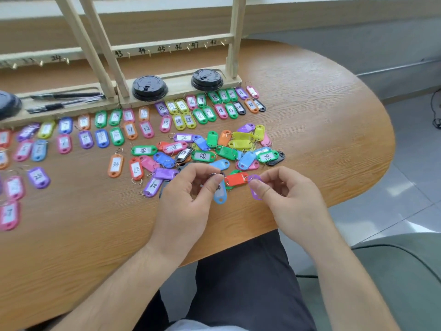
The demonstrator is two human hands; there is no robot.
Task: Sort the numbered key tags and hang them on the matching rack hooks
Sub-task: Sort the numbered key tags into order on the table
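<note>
My left hand (188, 189) pinches the ring of a light blue key tag (220, 193) that hangs just above the table. My right hand (286, 189) pinches a purple key tag (254, 186). A red tag (236, 179) lies between the two hands. Behind them sits a loose heap of coloured tags (222, 149), some face down. Sorted tags lie in numbered rows (133, 125) along the foot of the wooden rack (171, 47), whose hooks carry handwritten numbers such as 43 to 47. The hooks in view are bare.
Two black cup lids (149, 88) (207, 80) and some pens (66, 95) rest on the rack's base. More tags lie at the far left (14, 187). The round wooden table (334, 130) ends at the right, with a grey floor and green seat beyond.
</note>
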